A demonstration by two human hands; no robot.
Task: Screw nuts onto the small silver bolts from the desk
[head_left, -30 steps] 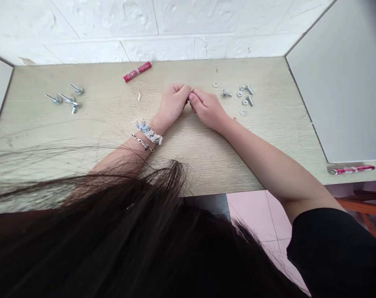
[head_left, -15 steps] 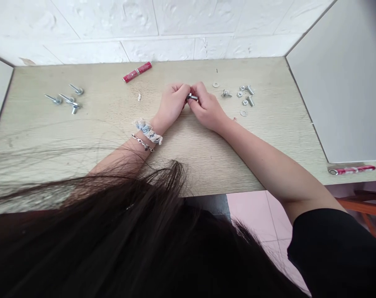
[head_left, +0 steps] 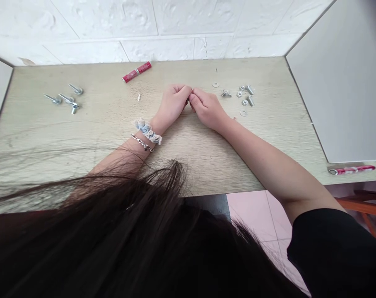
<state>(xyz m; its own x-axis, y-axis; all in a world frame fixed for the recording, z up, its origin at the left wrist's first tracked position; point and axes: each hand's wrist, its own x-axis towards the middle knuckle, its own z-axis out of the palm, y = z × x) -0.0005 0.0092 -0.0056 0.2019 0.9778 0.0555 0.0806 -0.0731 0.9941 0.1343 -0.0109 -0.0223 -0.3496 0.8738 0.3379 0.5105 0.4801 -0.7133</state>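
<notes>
My left hand (head_left: 174, 100) and my right hand (head_left: 207, 108) meet fingertip to fingertip above the middle of the table. Both are closed around the bolt, whose metal is now almost wholly covered by my fingers. Right of my hands lie a wing nut (head_left: 226, 93), a washer (head_left: 215, 85) and another washer (head_left: 243, 113). Beyond them are several nuts (head_left: 239, 94) and short bolts (head_left: 250, 101). Far to the left rests a group of bolts with parts fitted on them (head_left: 69, 99).
A red tube (head_left: 136, 72) lies near the back wall, with a white scrap (head_left: 139, 97) below it. Another red tube (head_left: 352, 169) sits at the right front edge. White panels (head_left: 343, 91) bound the table on both sides. Dark hair covers the lower left foreground.
The fingers of my right hand have shifted and closed over the bolt, which showed between my hands before and is now hidden. My left hand stays nearly in place.
</notes>
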